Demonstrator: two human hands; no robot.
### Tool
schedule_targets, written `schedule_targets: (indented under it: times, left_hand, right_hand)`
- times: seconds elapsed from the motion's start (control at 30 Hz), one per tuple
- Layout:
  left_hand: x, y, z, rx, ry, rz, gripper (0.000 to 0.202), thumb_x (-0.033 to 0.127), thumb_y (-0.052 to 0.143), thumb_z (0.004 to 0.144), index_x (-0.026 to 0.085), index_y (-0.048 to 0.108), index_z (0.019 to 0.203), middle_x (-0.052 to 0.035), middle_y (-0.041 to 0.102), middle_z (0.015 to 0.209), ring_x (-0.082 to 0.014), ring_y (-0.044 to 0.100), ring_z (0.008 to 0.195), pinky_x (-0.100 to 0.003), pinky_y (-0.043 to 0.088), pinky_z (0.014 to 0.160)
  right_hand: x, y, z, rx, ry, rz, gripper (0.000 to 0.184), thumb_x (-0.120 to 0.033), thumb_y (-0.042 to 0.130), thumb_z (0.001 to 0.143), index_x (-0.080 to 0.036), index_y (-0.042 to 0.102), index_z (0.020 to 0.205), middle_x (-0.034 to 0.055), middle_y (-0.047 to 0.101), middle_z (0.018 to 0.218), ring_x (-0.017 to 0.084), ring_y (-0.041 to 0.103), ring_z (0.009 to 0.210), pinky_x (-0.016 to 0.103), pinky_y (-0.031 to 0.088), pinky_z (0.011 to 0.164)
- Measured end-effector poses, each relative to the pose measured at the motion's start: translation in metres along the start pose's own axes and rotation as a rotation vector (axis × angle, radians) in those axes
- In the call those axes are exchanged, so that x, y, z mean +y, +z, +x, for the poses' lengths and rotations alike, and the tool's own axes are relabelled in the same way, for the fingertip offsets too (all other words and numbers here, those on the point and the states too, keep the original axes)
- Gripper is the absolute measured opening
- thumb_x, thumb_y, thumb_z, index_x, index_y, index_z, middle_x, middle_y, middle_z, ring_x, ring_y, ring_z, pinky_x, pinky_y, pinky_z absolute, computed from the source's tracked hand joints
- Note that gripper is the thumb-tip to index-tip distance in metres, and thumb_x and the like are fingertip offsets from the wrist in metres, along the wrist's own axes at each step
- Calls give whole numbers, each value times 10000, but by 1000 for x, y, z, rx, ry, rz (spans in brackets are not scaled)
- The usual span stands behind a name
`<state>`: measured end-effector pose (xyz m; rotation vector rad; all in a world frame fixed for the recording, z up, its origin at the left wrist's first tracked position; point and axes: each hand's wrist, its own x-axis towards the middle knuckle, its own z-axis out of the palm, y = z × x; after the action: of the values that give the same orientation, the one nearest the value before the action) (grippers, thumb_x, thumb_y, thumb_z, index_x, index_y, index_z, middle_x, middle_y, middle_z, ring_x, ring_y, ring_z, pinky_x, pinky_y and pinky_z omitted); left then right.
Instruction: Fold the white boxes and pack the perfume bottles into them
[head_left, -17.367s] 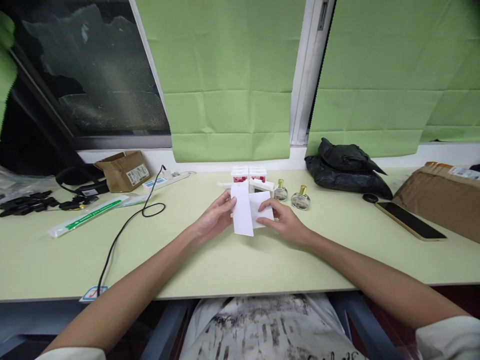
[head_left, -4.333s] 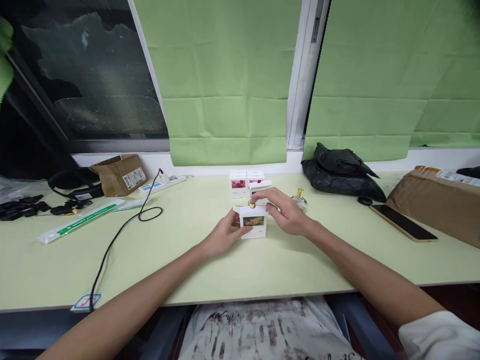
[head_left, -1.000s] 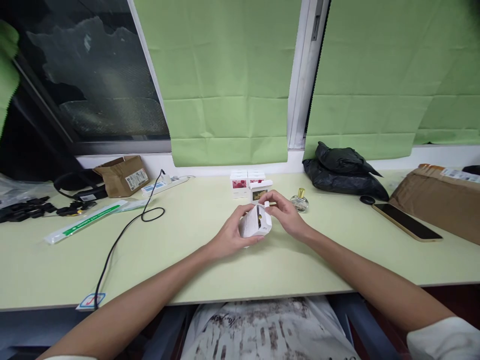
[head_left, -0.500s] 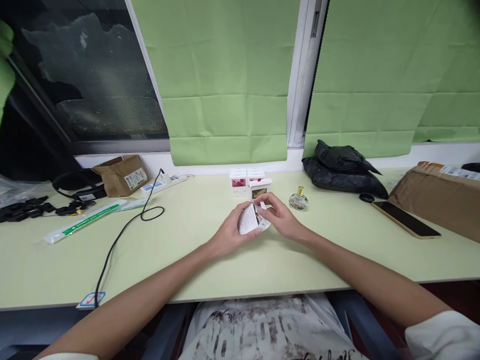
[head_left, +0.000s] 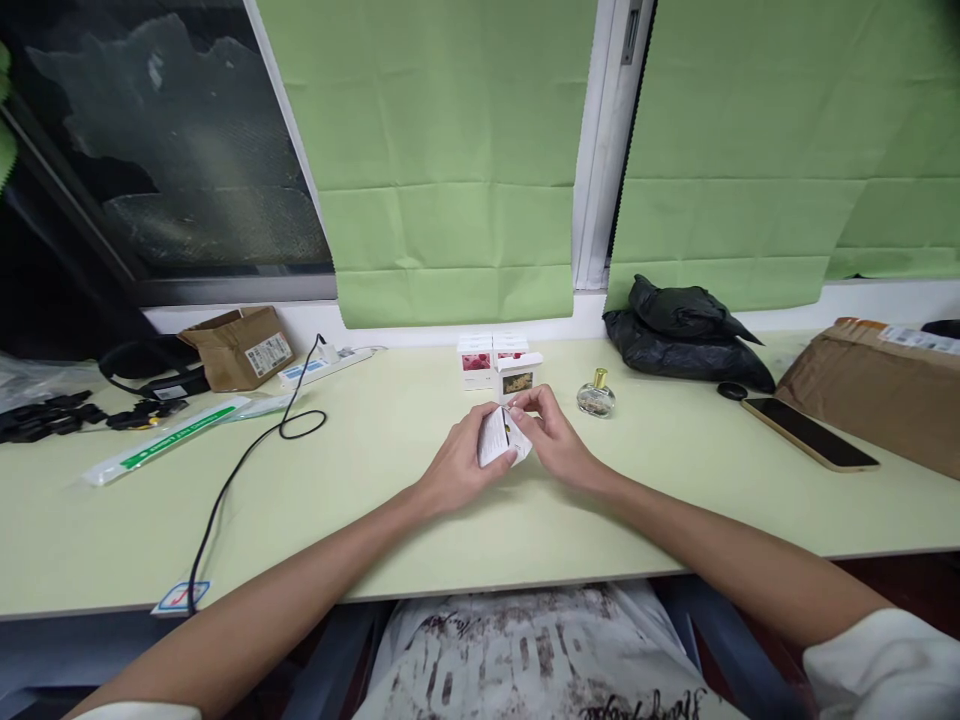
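Note:
In my left hand (head_left: 457, 465) is a small white carton (head_left: 493, 437) with fine print, tilted above the table. Fingers of that hand wrap round its left side and thumb lies along the lower edge. My right hand (head_left: 559, 440) pinches at the carton's upper right end, by its flap; the fingertips partly cover that end. Just behind stands a white box (head_left: 517, 382) with a picture on its front and its lid raised. Farther back are several white boxes (head_left: 475, 372) with red pictures. A round glass bottle with a gold cap (head_left: 596, 400) stands right of my right hand.
A black cable (head_left: 247, 460) loops across the left side, near a power strip (head_left: 322, 367) and an opened brown carton (head_left: 247, 350). At the right lie a black plastic bag (head_left: 686, 340), a phone (head_left: 810, 433) and a large brown package (head_left: 885, 390).
The white flap that stuck up between my right fingers no longer stands out. My right fingers have shifted slightly left, closer to the carton. Both hands keep hold of it.

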<state>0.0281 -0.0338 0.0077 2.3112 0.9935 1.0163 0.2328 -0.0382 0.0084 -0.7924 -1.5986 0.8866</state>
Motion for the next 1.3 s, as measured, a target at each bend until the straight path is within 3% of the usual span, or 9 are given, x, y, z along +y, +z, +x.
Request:
schedule_targets:
  times: [0.13,0.37,0.7,1.03,1.17,1.3]
  left_hand:
    - [-2,-3,-1,7,11,-35,644,511,710,960,241,440,1478,-130,614,1397,-328,634,1201,-450,532,960]
    - [2,-4,0,5,84,3,652,510,731,959,264,444,1490,-125,594,1445,-326,614,1255,-460,511,1030]
    - [3,-6,0,-9,70,13,662,530,728,954,252,444,1484,-114,607,1424,-311,630,1231,-442,520,1020]
    - [0,-6,-1,-43,179,54,649,535,664,1001,266,407,1533,-116,583,1456,-308,593,1281,-452,489,1076]
    - [-1,-7,0,-52,190,43,675,561,666,991,257,410,1537,-127,587,1460,-320,604,1274,-458,498,1072]
    - [-3,-8,0,-62,179,22,680,561,651,1001,258,402,1557,-128,590,1465,-319,615,1271,-443,509,1064]
  right_hand:
    - [-4,-2,3,-46,7,94,253,-517,581,1038,-265,579,1057,30,608,1103,198,601,1016,355,538,902]
    - [4,-4,7,3,88,195,397,-485,807,878,-277,550,1098,29,617,1154,219,602,1146,377,542,957]
    - [-1,-2,6,21,97,164,327,-501,784,884,-263,604,1016,20,630,1095,226,605,1112,382,513,939]
    - [-1,1,6,-6,188,286,346,-416,823,836,-263,596,1048,0,613,1083,208,570,1105,360,463,969]
    - [6,1,5,-56,200,323,414,-505,823,856,-272,568,1083,5,601,1108,200,565,1092,341,474,943]
    - [6,3,1,-43,164,205,453,-597,768,890,-278,507,1077,12,572,1099,200,569,1025,332,508,850]
